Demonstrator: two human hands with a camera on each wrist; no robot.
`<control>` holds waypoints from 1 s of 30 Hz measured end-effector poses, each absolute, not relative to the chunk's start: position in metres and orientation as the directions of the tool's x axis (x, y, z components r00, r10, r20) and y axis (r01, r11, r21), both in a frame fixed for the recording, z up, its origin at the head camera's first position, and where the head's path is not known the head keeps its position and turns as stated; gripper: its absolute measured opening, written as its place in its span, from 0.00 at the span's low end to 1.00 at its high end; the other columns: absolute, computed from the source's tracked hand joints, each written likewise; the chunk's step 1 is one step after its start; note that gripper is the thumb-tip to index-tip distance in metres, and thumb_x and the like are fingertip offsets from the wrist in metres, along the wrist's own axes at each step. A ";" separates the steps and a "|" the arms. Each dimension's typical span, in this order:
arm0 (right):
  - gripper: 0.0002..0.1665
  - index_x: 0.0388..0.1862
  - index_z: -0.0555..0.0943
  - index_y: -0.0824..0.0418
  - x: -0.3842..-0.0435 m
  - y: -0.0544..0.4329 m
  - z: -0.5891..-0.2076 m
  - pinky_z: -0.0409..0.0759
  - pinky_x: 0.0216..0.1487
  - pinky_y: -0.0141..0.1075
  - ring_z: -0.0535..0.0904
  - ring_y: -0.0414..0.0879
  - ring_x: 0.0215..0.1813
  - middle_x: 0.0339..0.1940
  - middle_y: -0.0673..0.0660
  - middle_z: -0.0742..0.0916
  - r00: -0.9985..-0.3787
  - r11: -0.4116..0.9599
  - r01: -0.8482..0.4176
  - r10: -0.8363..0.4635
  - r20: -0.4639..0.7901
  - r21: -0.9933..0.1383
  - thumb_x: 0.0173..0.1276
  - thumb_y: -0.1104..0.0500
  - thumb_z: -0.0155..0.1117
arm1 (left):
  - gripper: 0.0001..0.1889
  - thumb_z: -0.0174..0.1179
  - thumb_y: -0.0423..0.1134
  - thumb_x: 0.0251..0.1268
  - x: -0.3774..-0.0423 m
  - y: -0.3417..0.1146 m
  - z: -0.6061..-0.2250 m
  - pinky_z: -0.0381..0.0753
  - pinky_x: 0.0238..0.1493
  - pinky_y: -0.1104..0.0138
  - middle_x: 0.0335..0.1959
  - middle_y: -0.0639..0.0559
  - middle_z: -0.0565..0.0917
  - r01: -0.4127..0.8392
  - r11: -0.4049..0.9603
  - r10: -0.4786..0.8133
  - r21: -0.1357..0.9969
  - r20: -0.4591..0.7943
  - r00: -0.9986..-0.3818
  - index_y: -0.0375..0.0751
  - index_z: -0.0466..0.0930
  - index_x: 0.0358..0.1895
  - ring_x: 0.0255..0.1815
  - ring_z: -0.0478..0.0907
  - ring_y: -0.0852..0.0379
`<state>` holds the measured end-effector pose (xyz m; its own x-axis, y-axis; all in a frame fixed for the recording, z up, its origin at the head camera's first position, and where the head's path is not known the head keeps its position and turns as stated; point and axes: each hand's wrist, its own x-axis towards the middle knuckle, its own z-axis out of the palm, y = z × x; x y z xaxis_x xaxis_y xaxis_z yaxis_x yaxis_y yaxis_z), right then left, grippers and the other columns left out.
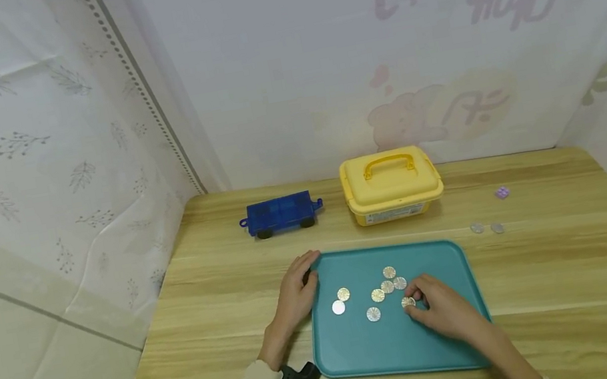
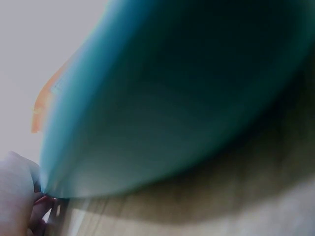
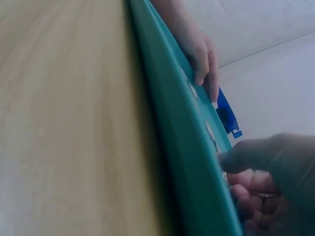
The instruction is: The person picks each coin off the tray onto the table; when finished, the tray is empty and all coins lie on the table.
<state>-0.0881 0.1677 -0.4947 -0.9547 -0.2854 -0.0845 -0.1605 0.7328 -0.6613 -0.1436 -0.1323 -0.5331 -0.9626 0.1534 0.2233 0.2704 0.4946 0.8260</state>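
A shallow teal tray (image 1: 362, 352) lies on the table with several round, ridged gold and silver coins (image 1: 378, 295) spread on it. My left hand (image 1: 296, 294) holds the tray's far left corner, the thumb over the rim. In the left wrist view, part of that hand (image 2: 17, 196) shows against the blurred tray edge. Low over the tray's right half, my right hand (image 1: 443, 307) pinches one gold coin (image 1: 408, 302) between thumb and fingers. The right wrist view shows this hand (image 3: 275, 167) from the side, with a thin silvery edge among its curled fingers.
Behind the tray stand a blue toy wagon (image 1: 280, 214) and a yellow lidded box (image 1: 391, 187) with a handle. Two silvery coins (image 1: 477, 228) and a small purple block (image 1: 502, 192) lie on the table at the right. Pale curtains hang behind and at the sides.
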 end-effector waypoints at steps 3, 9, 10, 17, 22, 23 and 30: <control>0.10 0.40 0.81 0.57 -0.087 0.170 -0.497 0.73 0.35 0.29 0.70 0.38 0.35 0.33 0.47 0.77 -0.950 0.716 -0.191 -0.308 -0.058 -0.671 0.62 0.61 0.72 | 0.22 0.52 0.28 0.71 -0.144 -0.132 -0.535 0.57 0.80 0.53 0.69 0.41 0.75 0.274 0.493 0.156 0.825 0.226 -0.961 0.37 0.75 0.67 0.75 0.67 0.45; 0.10 0.41 0.82 0.57 -0.087 0.171 -0.498 0.73 0.35 0.29 0.70 0.37 0.35 0.32 0.46 0.78 -0.952 0.716 -0.199 -0.303 -0.042 -0.669 0.62 0.63 0.72 | 0.22 0.52 0.28 0.71 -0.144 -0.133 -0.534 0.57 0.80 0.53 0.69 0.41 0.75 0.273 0.494 0.158 0.826 0.224 -0.962 0.37 0.75 0.67 0.75 0.67 0.45; 0.10 0.41 0.82 0.57 -0.087 0.170 -0.498 0.73 0.35 0.29 0.70 0.37 0.35 0.32 0.46 0.77 -0.953 0.717 -0.194 -0.301 -0.046 -0.669 0.62 0.63 0.72 | 0.22 0.52 0.28 0.71 -0.144 -0.133 -0.534 0.57 0.80 0.53 0.69 0.41 0.75 0.274 0.494 0.158 0.825 0.225 -0.962 0.37 0.75 0.67 0.75 0.67 0.45; 0.12 0.40 0.79 0.53 -0.086 0.170 -0.503 0.70 0.33 0.28 0.69 0.35 0.33 0.33 0.44 0.76 -0.951 0.724 -0.226 -0.310 -0.015 -0.652 0.60 0.62 0.72 | 0.22 0.52 0.28 0.71 -0.144 -0.133 -0.533 0.58 0.80 0.53 0.69 0.41 0.75 0.278 0.502 0.159 0.819 0.228 -0.961 0.38 0.75 0.67 0.74 0.67 0.46; 0.14 0.40 0.80 0.49 -0.086 0.173 -0.509 0.69 0.30 0.26 0.68 0.32 0.30 0.30 0.40 0.76 -0.912 0.670 -0.375 -0.389 0.126 -0.641 0.60 0.65 0.72 | 0.22 0.52 0.29 0.71 -0.144 -0.133 -0.533 0.56 0.80 0.53 0.69 0.41 0.75 0.266 0.502 0.153 0.823 0.218 -0.964 0.37 0.75 0.67 0.75 0.67 0.46; 0.15 0.40 0.81 0.48 -0.087 0.174 -0.510 0.69 0.29 0.25 0.68 0.32 0.30 0.29 0.40 0.75 -0.902 0.658 -0.401 -0.405 0.150 -0.638 0.60 0.65 0.72 | 0.22 0.52 0.29 0.71 -0.144 -0.134 -0.533 0.56 0.80 0.54 0.69 0.41 0.75 0.265 0.502 0.153 0.823 0.217 -0.964 0.37 0.75 0.67 0.75 0.67 0.46; 0.15 0.50 0.86 0.52 -0.089 0.178 -0.513 0.69 0.30 0.25 0.68 0.30 0.31 0.34 0.38 0.79 -0.872 0.638 -0.457 -0.459 0.170 -0.619 0.63 0.59 0.73 | 0.22 0.52 0.29 0.72 -0.144 -0.134 -0.534 0.56 0.81 0.54 0.68 0.41 0.76 0.272 0.505 0.156 0.819 0.224 -0.962 0.37 0.75 0.67 0.75 0.67 0.46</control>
